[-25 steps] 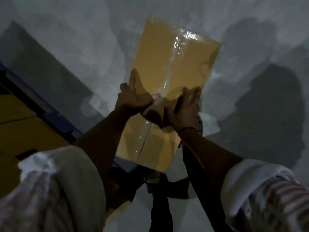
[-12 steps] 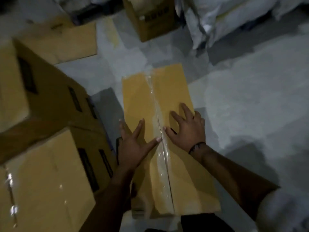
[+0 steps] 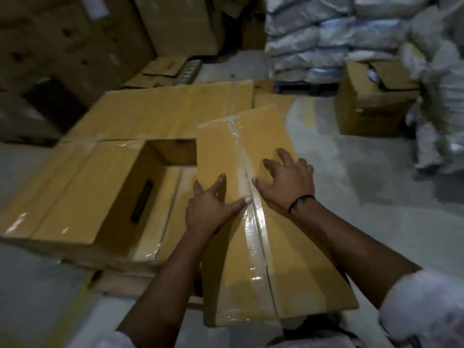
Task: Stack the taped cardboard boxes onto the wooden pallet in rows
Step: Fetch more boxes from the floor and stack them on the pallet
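- Pressing on the top of the taped box (image 3: 263, 259), the left hand (image 3: 208, 209) and the right hand (image 3: 286, 182) lie flat on either side of the tape seam (image 3: 251, 222). Their fingers are spread and pinch nothing. What bears the box from below is hidden.
- The box's long axis runs away from the person, with its far end turned slightly left. Both hands sit on its far half, the right a little further forward.
- The stacked boxes (image 3: 95, 187) lie to the left, just beside the held box's left edge. A gap (image 3: 173, 151) in their upper layer opens just beyond the left hand, so that hand is nearer the slot.
- The coming move is probably a leftward shift into that gap.
- The wooden pallet (image 3: 118, 282) seems to show only as a strip under the stack's near edge.
- Grey concrete floor (image 3: 376, 209) spreads to the right, with an opened carton (image 3: 371, 101) and piled sacks (image 3: 313, 33) well apart.
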Demonstrator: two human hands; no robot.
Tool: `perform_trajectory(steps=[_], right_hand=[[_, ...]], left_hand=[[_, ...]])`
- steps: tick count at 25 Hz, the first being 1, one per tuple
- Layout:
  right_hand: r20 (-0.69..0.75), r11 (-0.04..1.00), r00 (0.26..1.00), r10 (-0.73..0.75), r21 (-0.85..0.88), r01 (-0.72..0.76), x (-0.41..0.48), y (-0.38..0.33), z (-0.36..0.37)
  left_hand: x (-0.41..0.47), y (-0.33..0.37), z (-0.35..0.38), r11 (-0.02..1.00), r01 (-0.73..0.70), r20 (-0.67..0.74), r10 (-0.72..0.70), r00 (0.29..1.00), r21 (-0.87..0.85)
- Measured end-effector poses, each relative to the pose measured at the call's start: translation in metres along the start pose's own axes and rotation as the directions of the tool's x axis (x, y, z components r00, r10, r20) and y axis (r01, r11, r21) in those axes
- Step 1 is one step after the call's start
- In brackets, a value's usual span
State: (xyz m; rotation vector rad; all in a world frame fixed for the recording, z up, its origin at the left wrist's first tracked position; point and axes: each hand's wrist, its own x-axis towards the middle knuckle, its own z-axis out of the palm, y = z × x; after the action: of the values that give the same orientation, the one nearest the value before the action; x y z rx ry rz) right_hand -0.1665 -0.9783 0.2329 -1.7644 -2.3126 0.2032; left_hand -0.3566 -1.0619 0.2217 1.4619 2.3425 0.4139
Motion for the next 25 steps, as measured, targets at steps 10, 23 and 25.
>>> perform_trajectory(steps=[10,23,25], right_hand=[[0.039,0.976,0.982,-0.184,0.121,0.178,0.005,-0.220,0.043],[0.128,0.986,0.988,-0.092,0.151,0.072,0.032,-0.300,0.139],[0.119,0.989,0.990,-0.069,0.136,0.053,0.032,-0.296,0.155]], left_hand=[[-0.001,-0.182,-0.123,0.983,0.171,-0.124,-0.161,0.979,0.072],[0.094,-0.278,-0.138,0.972,0.220,0.048,-0.224,0.973,0.081],[0.107,-0.280,-0.134,0.979,0.177,0.075,-0.185,0.980,0.102]])
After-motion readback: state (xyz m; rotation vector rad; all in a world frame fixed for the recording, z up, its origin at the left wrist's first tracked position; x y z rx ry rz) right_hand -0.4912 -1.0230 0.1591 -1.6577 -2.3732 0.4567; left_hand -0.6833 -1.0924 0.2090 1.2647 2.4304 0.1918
